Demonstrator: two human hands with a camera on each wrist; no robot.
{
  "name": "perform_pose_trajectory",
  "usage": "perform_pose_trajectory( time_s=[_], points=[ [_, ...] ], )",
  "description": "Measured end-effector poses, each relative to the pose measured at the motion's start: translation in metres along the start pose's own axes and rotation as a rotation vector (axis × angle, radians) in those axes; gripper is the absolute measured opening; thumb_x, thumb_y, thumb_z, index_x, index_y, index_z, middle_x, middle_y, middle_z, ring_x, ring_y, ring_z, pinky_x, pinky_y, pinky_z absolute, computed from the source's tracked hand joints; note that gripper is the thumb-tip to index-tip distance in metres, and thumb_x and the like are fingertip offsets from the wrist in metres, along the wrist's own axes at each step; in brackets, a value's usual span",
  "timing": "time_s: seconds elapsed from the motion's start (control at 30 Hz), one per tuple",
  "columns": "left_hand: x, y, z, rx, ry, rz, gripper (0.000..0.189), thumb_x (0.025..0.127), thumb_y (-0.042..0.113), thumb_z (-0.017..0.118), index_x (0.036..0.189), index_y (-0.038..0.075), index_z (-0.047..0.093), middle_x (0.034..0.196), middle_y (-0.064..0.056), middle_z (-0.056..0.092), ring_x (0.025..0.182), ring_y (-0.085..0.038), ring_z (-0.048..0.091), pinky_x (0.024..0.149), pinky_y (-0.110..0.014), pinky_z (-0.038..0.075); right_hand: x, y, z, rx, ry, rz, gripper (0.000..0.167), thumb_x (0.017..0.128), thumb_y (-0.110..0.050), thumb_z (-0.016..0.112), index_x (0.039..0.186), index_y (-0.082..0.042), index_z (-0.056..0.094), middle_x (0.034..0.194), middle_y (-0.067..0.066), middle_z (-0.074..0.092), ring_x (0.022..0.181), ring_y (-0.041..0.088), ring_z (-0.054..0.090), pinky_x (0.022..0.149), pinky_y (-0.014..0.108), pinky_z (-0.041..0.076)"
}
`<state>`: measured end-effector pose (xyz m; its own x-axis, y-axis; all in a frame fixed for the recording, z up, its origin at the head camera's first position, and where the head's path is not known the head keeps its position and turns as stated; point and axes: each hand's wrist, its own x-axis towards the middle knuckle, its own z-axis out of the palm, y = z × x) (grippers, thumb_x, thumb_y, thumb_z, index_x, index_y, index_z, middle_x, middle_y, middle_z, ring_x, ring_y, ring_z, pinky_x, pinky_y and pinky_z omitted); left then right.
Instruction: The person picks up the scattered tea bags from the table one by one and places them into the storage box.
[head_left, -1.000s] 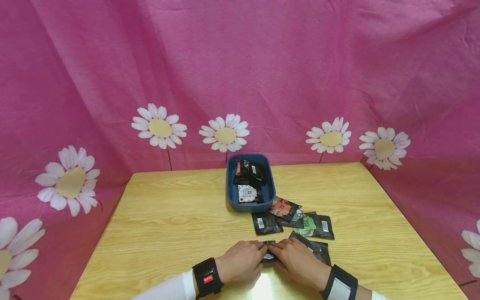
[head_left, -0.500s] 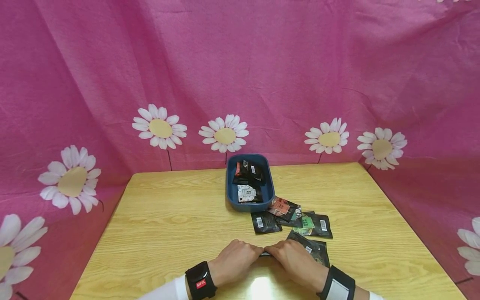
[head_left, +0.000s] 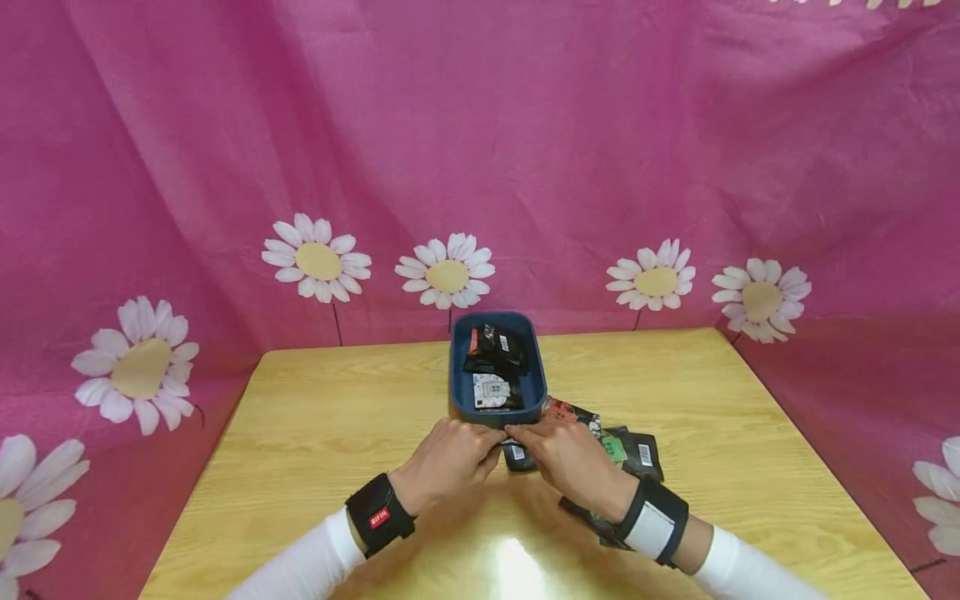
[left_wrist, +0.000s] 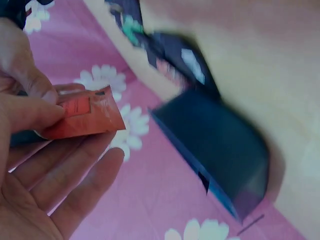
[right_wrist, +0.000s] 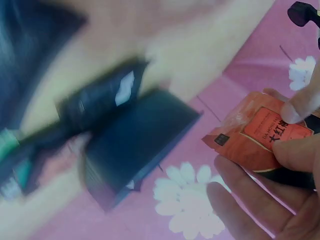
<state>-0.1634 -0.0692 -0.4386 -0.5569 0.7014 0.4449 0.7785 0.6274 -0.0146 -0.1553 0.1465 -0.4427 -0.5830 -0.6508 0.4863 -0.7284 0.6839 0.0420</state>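
Fingers [left_wrist: 102, 172] of L hand [head_left: 452, 460] pinch the orange pkt [right_wrist: 257, 135] w/ thumb on its printed face, others behind, outer ones fanned apart a bit. R hand [head_left: 572, 460] pinches it likewise, thumbs close side by side; one end of pkt sticks out free past them. Two-handed pinch prob. b/c thin pouch would flop or twist from one side only; fingers behind likely back it up. Head view hides most of pkt under knuckles.

Just beyond fingertips: blue tub [head_left: 536, 387], can't tell if touching. Prob. set there b/c both hands reach it equally. Inside, farther from fingers: black pkts [head_left: 504, 350]; nearer: white-patterned pkt [head_left: 491, 390].

Right of fingertips, loose on table [head_left: 337, 417]: red-labelled pkt [head_left: 562, 412] by tub's corner, green-labelled pkt [head_left: 615, 450] farther out; black barcode pkt [head_left: 519, 457] partly under R fingers. More dark pkts [head_left: 581, 510] below R wrist, half hidden. Loose ones overlap, maybe for easy grabbing by R.
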Motion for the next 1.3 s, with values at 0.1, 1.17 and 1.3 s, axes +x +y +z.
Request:
perform_pose_trajectory(
  time_s=[0.1,1.17,1.3],
  points=[
    [0.008,-0.012,-0.005,-0.002,0.008,-0.007,0.004,0.086,0.016,0.067,0.089,0.016,0.069,0.069,0.010,0.064,0.056,-0.003,0.058,0.047,-0.022,0.043,0.014,0.008,0.000,-0.047,0.024,-0.020,0.036,0.080,-0.003,0.075,0.115,-0.013,0.073,0.100,-0.001,0.076,0.082,0.014,0.072,0.063,0.034,0.058],
    [0.053,-0.104,0.077,0.126,-0.317,-0.193,0.040,0.094,0.014,0.061,0.134,0.012,0.060,0.118,-0.005,0.072,0.112,-0.019,0.067,0.110,-0.054,0.040,0.071,0.082,0.087,-0.013,-0.199,0.088,0.033,0.092,-0.007,0.061,0.125,-0.006,0.066,0.121,0.009,0.070,0.099,0.027,0.071,0.088,0.049,0.054],
    [0.052,-0.104,0.076,0.046,-0.361,-0.245,0.041,0.099,0.026,0.056,0.137,0.014,0.059,0.125,-0.007,0.069,0.123,-0.022,0.061,0.115,-0.058,0.031,0.069,0.081,0.085,0.000,-0.249,0.103,0.032,0.094,-0.011,0.060,0.125,-0.006,0.066,0.122,0.010,0.070,0.110,0.024,0.068,0.099,0.056,0.048]
  ],
)
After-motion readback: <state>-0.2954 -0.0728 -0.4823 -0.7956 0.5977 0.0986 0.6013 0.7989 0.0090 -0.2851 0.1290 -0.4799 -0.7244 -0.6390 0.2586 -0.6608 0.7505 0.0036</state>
